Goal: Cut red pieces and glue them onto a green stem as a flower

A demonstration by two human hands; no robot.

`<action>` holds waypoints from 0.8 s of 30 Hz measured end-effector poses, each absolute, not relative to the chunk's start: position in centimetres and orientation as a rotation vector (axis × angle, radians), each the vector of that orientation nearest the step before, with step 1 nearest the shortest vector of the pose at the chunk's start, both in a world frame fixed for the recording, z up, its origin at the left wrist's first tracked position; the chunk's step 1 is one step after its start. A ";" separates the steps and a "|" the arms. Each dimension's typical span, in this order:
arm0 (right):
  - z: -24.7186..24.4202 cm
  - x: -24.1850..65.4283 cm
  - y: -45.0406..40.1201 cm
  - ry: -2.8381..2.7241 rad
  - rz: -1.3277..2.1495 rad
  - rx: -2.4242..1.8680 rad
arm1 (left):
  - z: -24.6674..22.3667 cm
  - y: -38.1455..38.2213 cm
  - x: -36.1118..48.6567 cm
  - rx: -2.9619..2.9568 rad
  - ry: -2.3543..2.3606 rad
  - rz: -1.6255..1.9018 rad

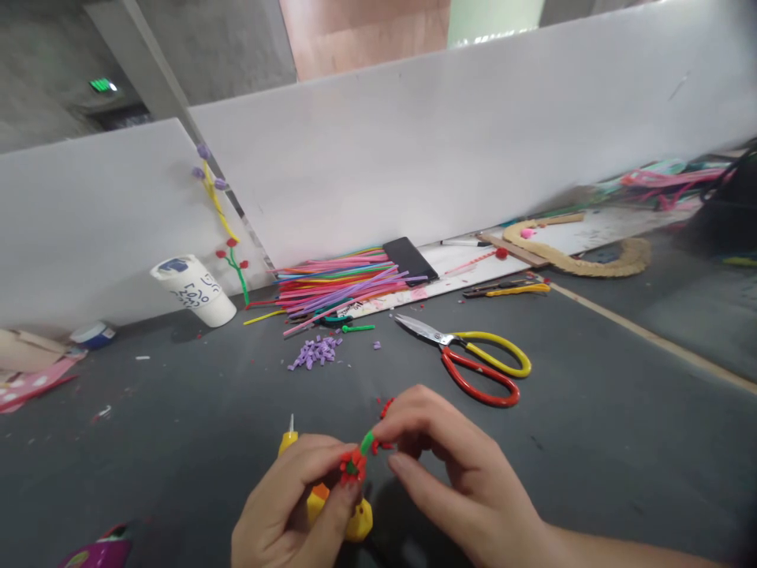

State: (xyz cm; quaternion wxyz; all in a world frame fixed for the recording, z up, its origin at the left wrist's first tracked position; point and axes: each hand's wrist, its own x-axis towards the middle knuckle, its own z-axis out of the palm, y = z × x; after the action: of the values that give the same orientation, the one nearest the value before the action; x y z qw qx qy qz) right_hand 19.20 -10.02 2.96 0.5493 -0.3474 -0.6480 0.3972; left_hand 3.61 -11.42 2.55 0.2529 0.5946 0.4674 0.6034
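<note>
Between its thumb and index finger, my left hand [301, 501] pinches a small red flower [352, 466] with a dark green centre. A short green stem [367, 442] rises from the flower toward the right. The index fingertip of my right hand [453, 473] touches the stem's top, while its thumb is apart below. Behind my left hand lies a yellow tool with a metal tip [289, 438], partly hidden by the fingers. Small red pieces [386, 408] lie beside my right fingertips. Scissors [446, 339] with one yellow and one red handle rest beyond my right hand.
Purple bits [316, 353] lie ahead, before a pile of coloured stems [337, 288] and a black flat object [409, 260]. A white cup [198, 292] stands at the left near the white partition [414, 142]. A cutter [514, 289] lies at the right, a purple object [100, 552] lower left.
</note>
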 end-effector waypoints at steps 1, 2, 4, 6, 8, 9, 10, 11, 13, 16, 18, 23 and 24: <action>2.8 19.1 -9.8 -1.548 0.963 -0.847 | 2.5 -11.4 3.6 1.632 1.277 1.655; 2.6 19.1 -9.5 -1.575 0.993 -0.862 | 2.5 -11.4 3.6 1.648 1.275 1.672; 2.3 18.9 -9.2 -1.635 1.038 -0.861 | 2.5 -11.4 3.7 1.691 1.256 1.687; 2.2 18.7 -9.0 -1.663 1.032 -0.838 | 2.5 -11.5 3.9 1.739 1.244 1.674; 2.1 18.6 -9.0 -1.676 1.009 -0.812 | 2.6 -11.6 4.0 1.772 1.229 1.658; 2.1 18.6 -9.1 -1.679 1.003 -0.806 | 2.6 -11.6 4.1 1.776 1.217 1.659; 2.1 18.6 -9.2 -1.685 1.005 -0.807 | 2.7 -11.7 4.2 1.774 1.203 1.666; 2.0 18.6 -9.3 -1.694 1.021 -0.816 | 2.7 -11.7 4.2 1.767 1.187 1.676; 2.0 18.6 -9.5 -1.709 1.070 -0.851 | 2.9 -11.6 4.3 1.744 1.163 1.686; 2.0 18.5 -9.6 -1.732 1.090 -0.893 | 3.0 -11.5 4.2 1.713 1.157 1.659; 2.0 18.5 -9.5 -1.744 1.037 -0.892 | 3.0 -11.5 4.1 1.679 1.160 1.629; 1.8 18.7 -9.3 -1.783 0.933 -0.827 | 2.7 -11.6 3.8 1.659 1.176 1.567; 1.9 18.8 -9.3 -1.791 0.922 -0.815 | 2.7 -11.6 3.7 1.672 1.178 1.568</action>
State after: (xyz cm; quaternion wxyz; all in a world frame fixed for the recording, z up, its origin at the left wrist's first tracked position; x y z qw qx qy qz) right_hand 18.77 -9.31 1.85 0.4655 -0.3320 -0.7295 0.3755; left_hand 3.71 -11.60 2.70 0.2784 0.6230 0.4390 0.5845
